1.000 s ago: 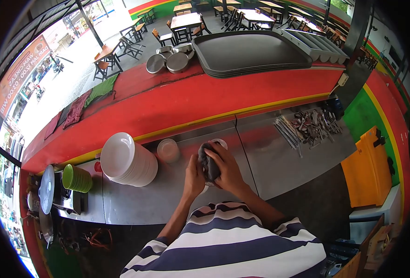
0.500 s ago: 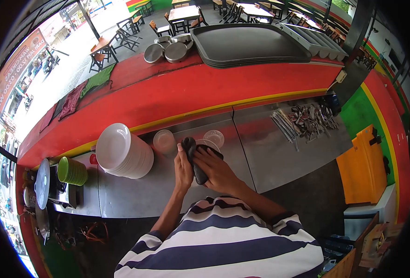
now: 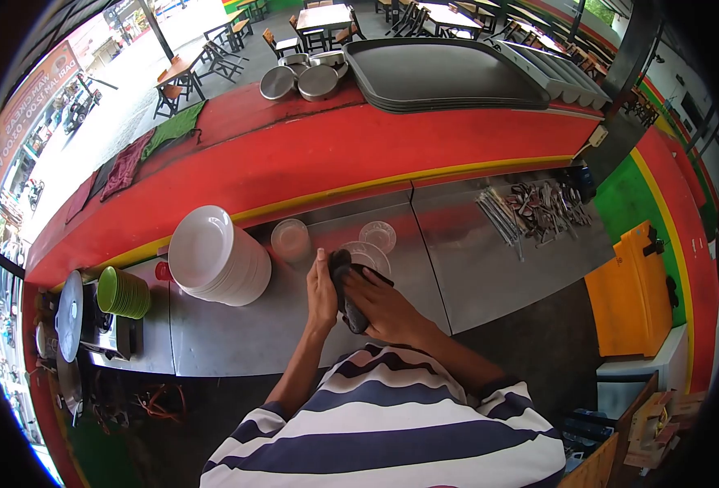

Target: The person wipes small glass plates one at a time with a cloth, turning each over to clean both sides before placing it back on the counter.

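A dark cloth (image 3: 350, 294) is pressed between my two hands above the steel counter. My left hand (image 3: 321, 294) is upright on the cloth's left side, its fingers together and pointing away from me. From the right, my right hand (image 3: 380, 307) presses on the cloth with its fingers bent over it. Just beyond my right hand lies a clear glass dish (image 3: 369, 255), partly hidden by the hand and cloth. Behind it sits a smaller clear dish (image 3: 378, 236), and to the left stands a clear stack of dishes or bowls (image 3: 291, 240).
Left on the counter stand white plates (image 3: 217, 256) and green bowls (image 3: 124, 293). Cutlery (image 3: 538, 211) lies at the right. On the red ledge (image 3: 311, 154) are metal pots (image 3: 317, 82), dark trays (image 3: 449, 73) and cloths (image 3: 172, 130). An orange container (image 3: 632, 293) stands at the right.
The view has shifted slightly. My hands and the cloth have moved a little nearer to my body, and more of the glass dish beyond them now shows.
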A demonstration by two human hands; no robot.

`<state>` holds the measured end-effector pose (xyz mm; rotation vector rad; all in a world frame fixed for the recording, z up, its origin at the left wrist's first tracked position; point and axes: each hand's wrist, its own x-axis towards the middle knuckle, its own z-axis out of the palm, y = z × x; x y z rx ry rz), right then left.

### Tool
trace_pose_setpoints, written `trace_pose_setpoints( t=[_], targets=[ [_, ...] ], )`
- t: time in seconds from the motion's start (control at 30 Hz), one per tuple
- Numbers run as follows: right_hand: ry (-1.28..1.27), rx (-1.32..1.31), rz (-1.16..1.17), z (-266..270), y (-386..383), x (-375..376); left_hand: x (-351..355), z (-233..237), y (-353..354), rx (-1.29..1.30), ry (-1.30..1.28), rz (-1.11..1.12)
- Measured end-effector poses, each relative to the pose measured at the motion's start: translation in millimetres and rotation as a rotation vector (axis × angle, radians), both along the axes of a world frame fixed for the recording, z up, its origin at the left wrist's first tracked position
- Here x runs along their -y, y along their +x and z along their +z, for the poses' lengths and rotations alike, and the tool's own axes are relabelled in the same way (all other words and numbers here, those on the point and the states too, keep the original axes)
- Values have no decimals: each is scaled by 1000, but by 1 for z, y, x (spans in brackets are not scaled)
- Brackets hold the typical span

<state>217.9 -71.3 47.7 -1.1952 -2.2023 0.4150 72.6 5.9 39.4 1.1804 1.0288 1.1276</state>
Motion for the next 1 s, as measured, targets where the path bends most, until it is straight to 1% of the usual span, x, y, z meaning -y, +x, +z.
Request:
trace_pose_setpoints(
  t=[0.03,0.13,0.27,0.37,0.43,0.47,0.53,0.57,0.67,0.7,0.77,0.8,0.83,0.87,0.93,0.97,1.0],
  targets=[
    [12,28,-29,3,-3,-1,4,2,1,2,-26,-13],
    [55,56,-132,2,-18,-2,8,7,-7,-4,24,-15],
    [78,78,-334,-4,-34,0,8,4,-20,-94,121,13],
    [53,68,-347,-13,-39,3,-3,-3,-31,-92,109,57],
    [60,42,-292,-19,-40,11,-6,-8,-36,-99,54,61],
    [65,28,-268,-22,-41,15,-6,-9,-35,-15,-3,30],
    [-6,-144,-200,-28,-41,18,-5,-10,-32,150,-126,-35],
    [-38,-229,-167,-30,-40,20,-7,-16,-30,140,-153,-88],
    [151,-477,-433,-27,-28,28,1,-37,-18,83,-209,-207],
    [196,-562,-505,-28,-23,32,4,-51,-14,61,-169,-249],
    [299,-739,-641,-31,-11,41,17,-46,-13,70,-359,-419],
    [323,-736,-592,-31,-4,44,21,-39,-13,70,-451,-505],
    [348,-729,-545,-29,4,48,26,-27,-13,-12,-450,-568],
    [375,-719,-497,-28,7,50,27,-32,-12,124,-603,-647],
    [402,-826,-420,-37,4,52,31,-37,-10,405,-916,-794],
    [415,-885,-390,-47,0,52,33,-37,-11,387,-1023,-787],
    [426,-945,-356,-59,-5,53,33,-38,-11,409,-979,-840]
  ],
)
